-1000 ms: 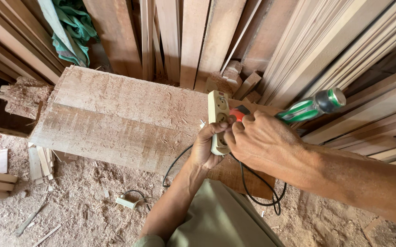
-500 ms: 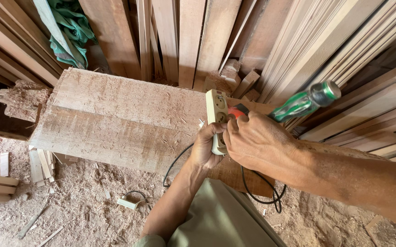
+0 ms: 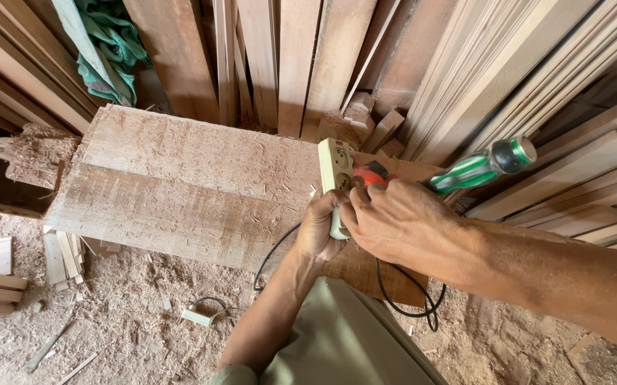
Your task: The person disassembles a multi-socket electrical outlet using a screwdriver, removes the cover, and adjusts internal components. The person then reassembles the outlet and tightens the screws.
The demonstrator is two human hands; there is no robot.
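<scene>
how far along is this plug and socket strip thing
Done: the left hand grips the cream socket strip above the sawdust-covered plank. In hand: the right hand presses an orange-red plug against the strip's side, with the black cord looping below. Left: whether the plug is fully seated is hidden by the fingers. The green-handled tool lies untouched.

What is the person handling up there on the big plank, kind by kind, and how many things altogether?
Cream socket strip, in left hand: 1
Orange plug, under right hand: 1
Green-and-white-handled tool: 1
Black cable: 1
Total: 4
</scene>
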